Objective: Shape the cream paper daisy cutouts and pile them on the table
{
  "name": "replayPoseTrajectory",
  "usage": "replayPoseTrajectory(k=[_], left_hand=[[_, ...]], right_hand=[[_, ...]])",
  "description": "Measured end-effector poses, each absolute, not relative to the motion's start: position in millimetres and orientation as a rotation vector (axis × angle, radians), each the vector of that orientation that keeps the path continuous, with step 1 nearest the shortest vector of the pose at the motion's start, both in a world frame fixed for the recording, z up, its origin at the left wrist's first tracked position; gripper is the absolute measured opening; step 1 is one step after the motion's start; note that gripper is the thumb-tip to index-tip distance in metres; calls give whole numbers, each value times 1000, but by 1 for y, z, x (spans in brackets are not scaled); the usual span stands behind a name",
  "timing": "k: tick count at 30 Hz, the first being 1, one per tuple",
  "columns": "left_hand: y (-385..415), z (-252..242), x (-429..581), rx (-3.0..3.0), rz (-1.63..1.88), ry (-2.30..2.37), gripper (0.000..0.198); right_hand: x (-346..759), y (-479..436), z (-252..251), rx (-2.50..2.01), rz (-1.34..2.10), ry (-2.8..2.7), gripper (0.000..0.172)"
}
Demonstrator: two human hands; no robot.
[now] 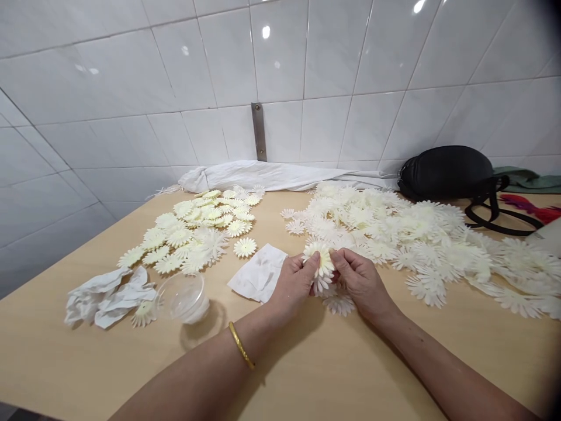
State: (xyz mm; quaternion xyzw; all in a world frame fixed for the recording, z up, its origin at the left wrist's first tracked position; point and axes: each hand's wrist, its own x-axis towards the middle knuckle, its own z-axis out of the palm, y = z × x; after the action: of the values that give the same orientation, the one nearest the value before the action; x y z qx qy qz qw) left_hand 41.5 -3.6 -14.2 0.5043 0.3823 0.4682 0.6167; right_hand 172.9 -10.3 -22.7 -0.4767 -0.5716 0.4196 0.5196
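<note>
Fingers (312, 264) of both hands closed on one daisy-shaped flower (322, 261), thumbs and fingertips pinching it near the rim, w/ petals fanned out between them. L hand (294, 285) grips from the left side, R hand (359, 280) from the right. Held just off the table, apparently so the ctr stays visible & the thin petals stay free. Material looks like stiff cloth or paper, can't tell which; pale w/ a yellowish ctr, finely cut edges.

Loose flower (339, 304) lies right under the hands. Big white pile (394, 235) sits to the right, flat & jumbled; smaller creamier pile (188, 229) to the left, seemingly kept apart by look. Gold bangle (241, 345) on L wrist.

Left of the hands: flat white tissue (258, 273), clear plastic cup (182, 298) on its side, crumpled wipes (107, 297). All on a pale wood table (83, 368). Along the back: rolled white cloth (263, 176), soft black bag (447, 172) w/ strap, then glossy white tile wall (131, 76).
</note>
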Motion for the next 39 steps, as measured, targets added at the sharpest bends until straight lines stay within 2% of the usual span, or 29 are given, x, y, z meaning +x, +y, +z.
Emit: replayPoseTrajectory(k=[6, 10, 13, 17, 21, 24, 30, 36, 39], left_hand=[[2, -17, 38, 878, 1155, 843, 39], [2, -15, 38, 868, 1129, 850, 40], [4, -16, 36, 892, 1179, 942, 41], [9, -19, 33, 893, 1273, 952, 31], [6, -17, 35, 886, 1194, 928, 28], [2, -11, 37, 952, 1126, 897, 29], [-2, -8, 37, 883, 1127, 843, 30], [0, -10, 37, 838, 1068, 778, 42], [2, -11, 36, 827, 1037, 730, 37]], right_hand=[[171, -10, -23, -1135, 996, -1428, 30], [167, -15, -19, -1181, 751, -1585, 17], [171, -14, -17, -1266, 612, -1552, 21], [184, -5, -20, -1417, 381, -1314, 19], [189, 0, -22, -1434, 227, -1269, 25], [184, -4, -20, -1320, 400, -1373, 23], [173, -12, -23, -1067, 981, -1454, 37], [170, -12, -18, -976, 1212, -1198, 25], [172, -9, -19, -1002, 1165, -1068, 27]])
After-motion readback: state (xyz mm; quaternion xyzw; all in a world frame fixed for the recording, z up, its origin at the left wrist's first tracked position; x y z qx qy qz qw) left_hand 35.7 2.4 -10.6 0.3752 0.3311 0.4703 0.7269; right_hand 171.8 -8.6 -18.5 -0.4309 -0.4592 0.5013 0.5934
